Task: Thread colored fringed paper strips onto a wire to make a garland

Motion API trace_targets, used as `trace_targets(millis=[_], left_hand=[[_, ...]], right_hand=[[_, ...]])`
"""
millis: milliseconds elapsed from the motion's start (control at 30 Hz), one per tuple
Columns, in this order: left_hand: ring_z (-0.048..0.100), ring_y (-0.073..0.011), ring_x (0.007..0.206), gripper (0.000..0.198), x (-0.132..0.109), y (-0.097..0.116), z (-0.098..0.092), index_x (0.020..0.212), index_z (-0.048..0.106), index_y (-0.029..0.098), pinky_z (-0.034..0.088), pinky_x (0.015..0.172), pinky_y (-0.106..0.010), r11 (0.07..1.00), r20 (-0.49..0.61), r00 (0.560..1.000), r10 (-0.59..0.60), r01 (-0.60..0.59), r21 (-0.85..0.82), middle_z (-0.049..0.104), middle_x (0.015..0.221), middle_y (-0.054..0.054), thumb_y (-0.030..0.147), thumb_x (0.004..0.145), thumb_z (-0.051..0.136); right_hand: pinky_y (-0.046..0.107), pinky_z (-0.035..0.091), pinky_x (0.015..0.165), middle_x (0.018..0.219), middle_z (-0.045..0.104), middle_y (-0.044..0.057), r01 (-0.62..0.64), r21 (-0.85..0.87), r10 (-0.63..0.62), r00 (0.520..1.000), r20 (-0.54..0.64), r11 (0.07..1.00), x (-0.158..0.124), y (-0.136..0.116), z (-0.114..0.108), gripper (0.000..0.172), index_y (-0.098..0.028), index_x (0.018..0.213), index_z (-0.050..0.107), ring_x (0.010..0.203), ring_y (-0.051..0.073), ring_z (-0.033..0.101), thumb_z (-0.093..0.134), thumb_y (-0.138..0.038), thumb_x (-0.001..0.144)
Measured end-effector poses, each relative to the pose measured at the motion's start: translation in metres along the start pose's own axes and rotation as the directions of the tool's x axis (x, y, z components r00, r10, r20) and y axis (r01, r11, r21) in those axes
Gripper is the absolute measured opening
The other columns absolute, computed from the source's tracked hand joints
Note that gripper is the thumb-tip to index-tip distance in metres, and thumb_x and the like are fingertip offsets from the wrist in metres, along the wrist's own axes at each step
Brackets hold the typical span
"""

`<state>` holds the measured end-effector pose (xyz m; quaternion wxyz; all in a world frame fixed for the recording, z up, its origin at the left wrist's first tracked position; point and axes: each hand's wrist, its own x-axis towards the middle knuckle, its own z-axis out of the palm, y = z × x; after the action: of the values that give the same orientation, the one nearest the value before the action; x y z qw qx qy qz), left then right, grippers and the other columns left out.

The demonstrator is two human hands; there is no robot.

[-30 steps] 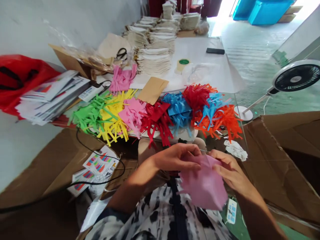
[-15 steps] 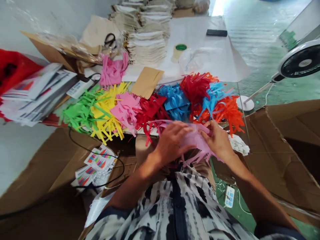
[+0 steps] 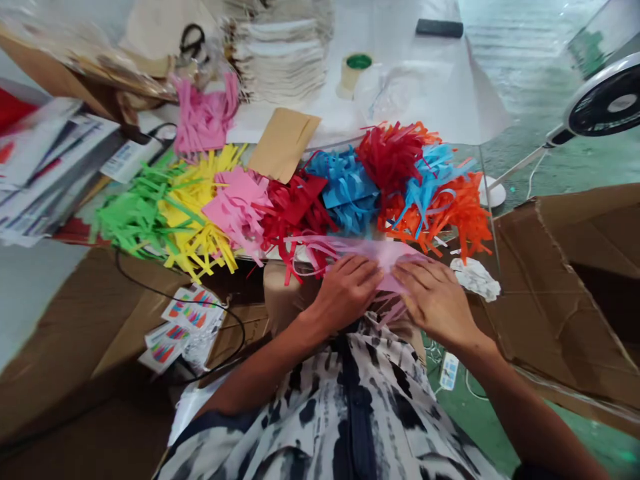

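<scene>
Left hand (image 3: 347, 291) and right hand (image 3: 436, 300) lie palm down, side by side, fingers flat and unclenched, pressing pink fringed paper (image 3: 385, 255) at the near edge of the surface (image 3: 450, 100). Heaps of red paper (image 3: 295, 208), blue paper (image 3: 345, 190) and orange paper (image 3: 463, 213) crowd just beyond. Crumpled white paper (image 3: 476, 277) lies near the right hand.

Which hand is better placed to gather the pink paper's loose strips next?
Left, probably. The left hand lies beside the strips trailing leftward from the pink paper; the right hand presses its other side.
</scene>
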<state>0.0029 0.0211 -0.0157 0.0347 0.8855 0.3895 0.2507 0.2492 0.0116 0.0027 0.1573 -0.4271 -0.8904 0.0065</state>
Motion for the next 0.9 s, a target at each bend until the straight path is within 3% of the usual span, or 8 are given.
trace_targets(millis=[100, 300, 467, 533, 633, 767, 900], left_hand=[[0.072, -0.0264, 0.12, 0.026, -0.004, -0.003, -0.007, 0.126, 0.077, 0.02, 0.057, 0.104, -0.045, 0.999, 0.025, 0.999, -0.031, 0.032, -0.029, 0.08, 0.126, -0.009, 0.024, 0.106, 0.061], [0.072, -0.0235, 0.11, 0.021, 0.003, -0.012, -0.019, 0.108, 0.078, 0.019, 0.054, 0.1, -0.042, 0.955, 0.1, 0.977, -0.186, 0.204, -0.215, 0.082, 0.112, -0.007, 0.032, 0.109, 0.061], [0.07, -0.0243, 0.104, 0.016, 0.014, -0.016, -0.022, 0.104, 0.078, 0.019, 0.052, 0.096, -0.041, 0.939, 0.166, 0.956, -0.243, 0.274, -0.206, 0.082, 0.106, -0.006, 0.027, 0.106, 0.065], [0.07, -0.0249, 0.103, 0.013, 0.017, -0.017, -0.021, 0.101, 0.079, 0.019, 0.051, 0.095, -0.041, 0.941, 0.186, 0.951, -0.249, 0.282, -0.185, 0.082, 0.106, -0.005, 0.025, 0.104, 0.068], [0.071, -0.0243, 0.098, 0.013, 0.022, -0.018, -0.021, 0.102, 0.079, 0.02, 0.051, 0.091, -0.039, 0.912, 0.174, 0.923, -0.343, 0.372, -0.175, 0.082, 0.102, -0.005, 0.027, 0.104, 0.069], [0.068, -0.0236, 0.089, 0.018, 0.025, -0.016, -0.019, 0.095, 0.077, 0.02, 0.046, 0.08, -0.037, 0.871, 0.121, 0.873, -0.472, 0.483, -0.089, 0.08, 0.09, -0.004, 0.03, 0.105, 0.065], [0.065, -0.0245, 0.089, 0.018, 0.026, -0.014, -0.014, 0.09, 0.074, 0.02, 0.044, 0.079, -0.037, 0.863, 0.07, 0.86, -0.505, 0.506, 0.004, 0.077, 0.088, -0.004, 0.027, 0.104, 0.065]], right_hand=[[0.049, 0.047, 0.105, 0.132, 0.079, 0.009, -0.039, 0.06, 0.038, 0.999, 0.021, 0.997, -0.002, 0.008, 0.0, 0.033, -0.017, 0.132, 0.075, 0.119, 0.029, 0.07, 0.053, -0.024, 0.108], [0.041, 0.05, 0.085, 0.108, 0.082, 0.005, -0.193, 0.304, 0.18, 0.981, 0.07, 0.933, 0.009, 0.015, -0.007, 0.024, -0.023, 0.108, 0.082, 0.096, 0.025, 0.072, 0.061, -0.035, 0.108], [0.039, 0.049, 0.082, 0.103, 0.082, 0.003, -0.324, 0.398, 0.357, 0.934, -0.011, 0.858, 0.014, 0.007, -0.003, 0.018, -0.026, 0.111, 0.08, 0.093, 0.025, 0.074, 0.071, -0.039, 0.101], [0.038, 0.046, 0.081, 0.093, 0.08, 0.003, -0.352, 0.387, 0.395, 0.918, -0.035, 0.852, 0.014, 0.004, 0.0, 0.02, -0.025, 0.097, 0.08, 0.09, 0.024, 0.072, 0.068, -0.041, 0.103], [0.037, 0.041, 0.078, 0.082, 0.076, 0.003, -0.41, 0.317, 0.436, 0.9, -0.013, 0.855, 0.016, 0.002, 0.004, 0.036, -0.023, 0.082, 0.075, 0.084, 0.024, 0.069, 0.061, -0.045, 0.107], [0.036, 0.036, 0.073, 0.077, 0.073, 0.004, -0.439, 0.211, 0.444, 0.896, 0.021, 0.874, 0.025, 0.006, 0.006, 0.042, -0.022, 0.08, 0.07, 0.078, 0.025, 0.066, 0.057, -0.052, 0.107], [0.035, 0.035, 0.07, 0.076, 0.071, 0.004, -0.423, 0.166, 0.411, 0.906, 0.104, 0.891, 0.031, 0.012, 0.002, 0.041, -0.022, 0.085, 0.069, 0.073, 0.024, 0.063, 0.062, -0.059, 0.102]])
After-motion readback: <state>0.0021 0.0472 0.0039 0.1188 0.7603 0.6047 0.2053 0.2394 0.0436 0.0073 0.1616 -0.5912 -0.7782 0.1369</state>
